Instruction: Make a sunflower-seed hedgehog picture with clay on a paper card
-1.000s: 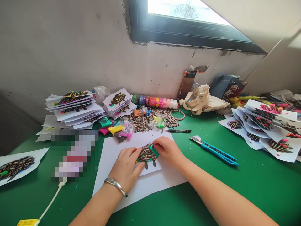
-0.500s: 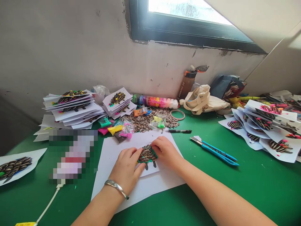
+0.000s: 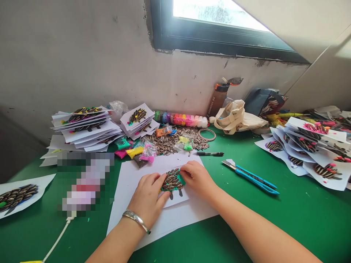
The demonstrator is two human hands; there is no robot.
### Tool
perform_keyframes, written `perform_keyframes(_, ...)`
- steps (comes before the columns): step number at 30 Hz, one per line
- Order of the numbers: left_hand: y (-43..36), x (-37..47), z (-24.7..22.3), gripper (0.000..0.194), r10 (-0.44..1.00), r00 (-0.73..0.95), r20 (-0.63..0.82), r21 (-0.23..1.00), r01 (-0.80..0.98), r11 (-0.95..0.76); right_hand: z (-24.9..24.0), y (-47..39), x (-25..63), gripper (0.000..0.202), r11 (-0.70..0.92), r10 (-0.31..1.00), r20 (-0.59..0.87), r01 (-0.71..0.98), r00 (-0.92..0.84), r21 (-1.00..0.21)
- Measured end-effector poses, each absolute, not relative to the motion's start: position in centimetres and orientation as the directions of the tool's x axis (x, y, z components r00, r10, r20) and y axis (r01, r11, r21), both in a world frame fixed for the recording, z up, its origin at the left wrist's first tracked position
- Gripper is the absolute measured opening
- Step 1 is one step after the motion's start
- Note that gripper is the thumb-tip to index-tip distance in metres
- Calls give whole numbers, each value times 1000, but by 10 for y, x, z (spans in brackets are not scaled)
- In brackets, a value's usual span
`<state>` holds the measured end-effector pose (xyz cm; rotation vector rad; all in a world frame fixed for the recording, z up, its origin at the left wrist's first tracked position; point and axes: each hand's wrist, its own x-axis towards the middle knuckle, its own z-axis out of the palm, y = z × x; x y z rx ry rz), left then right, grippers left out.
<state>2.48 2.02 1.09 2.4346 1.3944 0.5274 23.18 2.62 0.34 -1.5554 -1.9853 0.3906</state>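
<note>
A small white card with a sunflower-seed picture [image 3: 171,179] lies on larger white sheets [image 3: 123,204]. Its dark striped seeds overlap on green clay, with two dark legs drawn below. My left hand [image 3: 146,191], a silver bracelet at its wrist, rests on the card's left side, thumb and fingers apart around the picture. At the picture's right edge, the thumb and index finger of my right hand [image 3: 196,179] are pinched together beside the green clay. Whatever lies between those fingertips is hidden.
Behind the sheets are loose sunflower seeds [image 3: 166,144], clay packets [image 3: 134,150] and a pen [image 3: 210,153]. A blue utility knife [image 3: 253,177] lies right, blade out. Stacks of seed-picture cards stand left [image 3: 82,135] and right [image 3: 309,146]. A bottle [image 3: 218,98] stands by the wall.
My right hand has shifted slightly to the right, so more green clay shows at the picture's right edge. My left hand stays in place on the card.
</note>
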Motion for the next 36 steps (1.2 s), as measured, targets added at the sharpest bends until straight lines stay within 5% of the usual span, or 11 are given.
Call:
perform_keyframes(12,21,26,12,44,869,482,110,412,774,-481,5,32,242,16,253,955,268,820,-127,-514)
perform_keyframes(17,21,27,16,43,871,483,85,432,770,-469,6,55,267,25,108,963,267,945,-22,-310)
perform_keyframes(28,18,26,20,44,883,465,62,450,777,-440,10,74,260,19,214,947,262,972,-183,-95)
perform_keyframes(32,19,27,19,43,883,462,78,452,774,-444,11,56,256,21,195,948,283,968,-144,-161)
perform_keyframes(36,20,27,19,42,878,468,97,452,765,-458,9,25,250,26,220,954,297,775,-43,-592)
